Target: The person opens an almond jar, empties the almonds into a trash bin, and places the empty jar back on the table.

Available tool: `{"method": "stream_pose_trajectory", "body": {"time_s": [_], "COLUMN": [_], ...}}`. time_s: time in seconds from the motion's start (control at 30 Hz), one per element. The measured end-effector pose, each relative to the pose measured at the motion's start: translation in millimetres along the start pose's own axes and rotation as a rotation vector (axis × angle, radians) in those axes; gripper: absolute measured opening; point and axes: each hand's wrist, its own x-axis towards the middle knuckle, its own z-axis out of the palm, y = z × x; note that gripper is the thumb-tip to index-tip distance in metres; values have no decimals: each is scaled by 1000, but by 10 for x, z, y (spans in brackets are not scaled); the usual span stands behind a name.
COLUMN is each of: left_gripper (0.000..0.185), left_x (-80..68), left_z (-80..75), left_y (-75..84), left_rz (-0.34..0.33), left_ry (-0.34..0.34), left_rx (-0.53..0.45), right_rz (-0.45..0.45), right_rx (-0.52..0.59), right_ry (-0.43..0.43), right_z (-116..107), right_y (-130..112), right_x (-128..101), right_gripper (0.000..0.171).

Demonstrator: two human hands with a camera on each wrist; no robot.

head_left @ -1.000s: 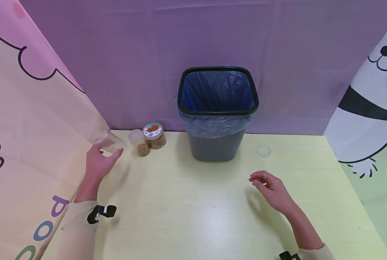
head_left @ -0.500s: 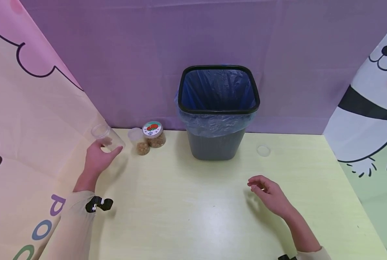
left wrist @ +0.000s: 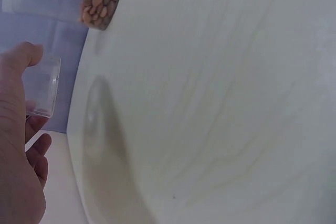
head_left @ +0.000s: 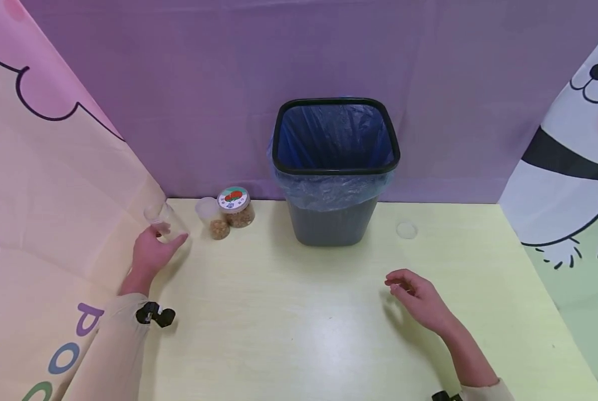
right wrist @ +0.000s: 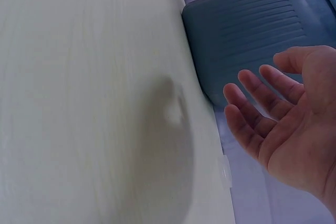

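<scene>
Clear plastic jar (head_left: 164, 221): empty, lidless, being gripped by the left hand (head_left: 150, 253) at the far left of the table (head_left: 299, 334), close against the pink curtain.

Head view. The jar is being held low, at or just above the tabletop; contact with the surface cannot be told. Just to the right of the left hand, two further jars are standing: a small jar with brown contents (head_left: 213, 218) and, beside it, a lidded jar with a fruit label (head_left: 236, 207), also holding brown pieces. Beyond and between the hands, a grey bin with a blue liner (head_left: 335, 167) is standing open. The right hand (head_left: 419, 298) is being held relaxed over the table, fingers loosely bent, holding nothing. A clear round lid (head_left: 407, 230) is lying beyond it, apart from the fingers.

Left wrist view. Thumb and fingers are being wrapped round the clear jar (left wrist: 39, 85); the nut-filled jar (left wrist: 68, 1) is lying past the thumb.

Right wrist view. The open palm (right wrist: 294, 124) is facing the bin wall (right wrist: 247, 40), empty.

Progress, as judged: one jar appears emptied and is being set aside; its lid is off; two filled jars are being left untouched.
</scene>
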Motion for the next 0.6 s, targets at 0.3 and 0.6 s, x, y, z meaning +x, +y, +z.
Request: {"method": "stream_pose_trajectory", "body": {"time_s": [0.3, 0.6], "left_gripper": [74, 76], "left_x": [18, 60], "left_z": [85, 132], "left_y": [-82, -122], "left_rz": [-59, -71], "left_ry": [-31, -49], "left_rx": [22, 48], "right_rz": [17, 28], "right_rx": [4, 12], "right_ry": [-16, -36], "right_z": [7, 20], "right_y": [10, 46], "right_x": [40, 42], "right_gripper": [23, 23]}}
